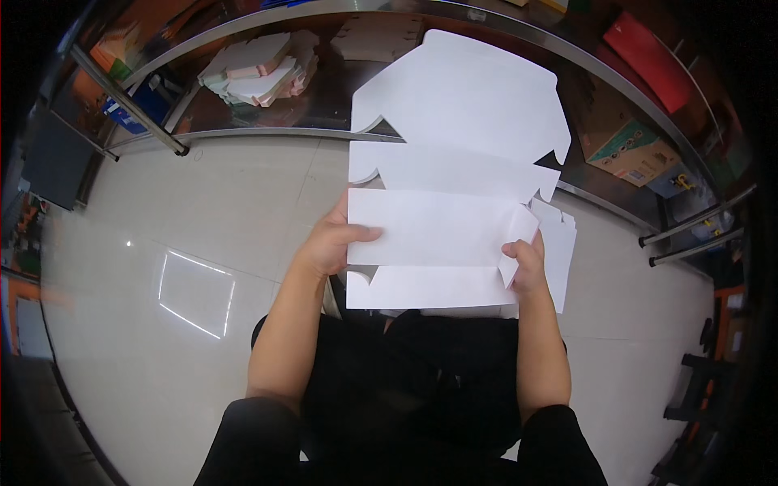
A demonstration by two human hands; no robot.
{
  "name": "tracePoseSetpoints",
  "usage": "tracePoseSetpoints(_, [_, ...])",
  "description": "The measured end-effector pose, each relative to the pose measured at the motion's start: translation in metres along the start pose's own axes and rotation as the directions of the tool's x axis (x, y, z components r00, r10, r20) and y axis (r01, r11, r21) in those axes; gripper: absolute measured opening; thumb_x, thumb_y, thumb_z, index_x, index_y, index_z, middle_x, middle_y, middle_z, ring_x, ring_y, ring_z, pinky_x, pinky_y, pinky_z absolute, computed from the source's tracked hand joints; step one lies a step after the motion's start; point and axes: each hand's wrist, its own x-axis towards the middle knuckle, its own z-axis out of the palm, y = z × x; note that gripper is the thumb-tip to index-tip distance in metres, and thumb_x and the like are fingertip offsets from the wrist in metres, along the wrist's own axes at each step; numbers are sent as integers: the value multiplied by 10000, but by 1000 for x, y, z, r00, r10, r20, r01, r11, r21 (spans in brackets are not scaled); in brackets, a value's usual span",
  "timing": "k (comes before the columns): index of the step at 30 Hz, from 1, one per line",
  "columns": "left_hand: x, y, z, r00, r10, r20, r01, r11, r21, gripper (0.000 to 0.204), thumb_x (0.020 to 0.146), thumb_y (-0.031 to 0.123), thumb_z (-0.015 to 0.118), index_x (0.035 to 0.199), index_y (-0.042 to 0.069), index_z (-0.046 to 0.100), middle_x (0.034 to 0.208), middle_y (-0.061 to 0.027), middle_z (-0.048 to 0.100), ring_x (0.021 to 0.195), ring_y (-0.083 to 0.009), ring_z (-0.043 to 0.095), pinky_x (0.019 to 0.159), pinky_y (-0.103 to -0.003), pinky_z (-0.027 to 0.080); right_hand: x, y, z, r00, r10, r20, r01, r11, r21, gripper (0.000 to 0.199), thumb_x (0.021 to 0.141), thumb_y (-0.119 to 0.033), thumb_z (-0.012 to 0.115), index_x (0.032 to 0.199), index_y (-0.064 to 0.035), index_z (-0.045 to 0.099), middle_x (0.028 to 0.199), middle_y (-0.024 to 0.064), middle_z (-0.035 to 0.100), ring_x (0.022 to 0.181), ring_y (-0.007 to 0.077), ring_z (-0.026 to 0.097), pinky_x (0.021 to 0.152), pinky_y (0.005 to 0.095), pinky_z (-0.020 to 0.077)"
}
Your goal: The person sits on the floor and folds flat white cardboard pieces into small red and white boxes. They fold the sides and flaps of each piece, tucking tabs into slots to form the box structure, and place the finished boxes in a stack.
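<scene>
Black sleeves (251, 437) point toward white cardboard (450, 186) in front of the body (405, 389), its long axis running away. The left hand (331, 243) pinches its left edge; the right hand (528, 266) pinches a folded flap (521, 224) opposite.

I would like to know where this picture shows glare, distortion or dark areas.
Head view: glare on the floor, a bright four-sided outline and a small spot, both at left; head view: the upper shelf edge bows, and the corners go dark; head view: the white card is bright, faint creases visible.
</scene>
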Motion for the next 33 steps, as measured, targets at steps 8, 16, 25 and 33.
tracePoseSetpoints(8, [3,-7,19,987,91,-134,-84,995,61,554,868,22,666,1374,100,453,1275,-121,558,1213,-244,563,962,-375,518,0,1,7,999,24,-32,-24,999,26,737,713,-68,577,1422,61,423,1246,150,579,1147,246,570,1008,367,452])
tracePoseSetpoints(16, [14,-18,10,959,-54,-280,143,940,310,392,878,107,753,1212,-48,616,1072,-151,697,957,-245,688,845,-381,560,-5,6,28,969,-236,68,245,909,-338,573,740,-15,588,1292,58,455,1170,148,585,1109,240,569,1007,350,433])
tracePoseSetpoints(25, [26,-43,1,877,160,-452,190,749,634,279,882,144,721,1075,-57,702,891,-129,734,786,-219,694,716,-351,546,-26,27,70,925,-346,160,370,718,-589,617,730,-38,602,1307,51,404,1133,243,575,1049,397,593,941,425,467])
tracePoseSetpoints(33, [44,-47,-41,956,-160,-247,255,869,423,496,809,41,735,1283,-33,609,1121,-134,695,993,-230,662,850,-361,536,-34,32,79,895,-366,256,419,492,-763,610,721,-144,688,1236,80,449,1119,303,585,1011,502,589,874,497,497])
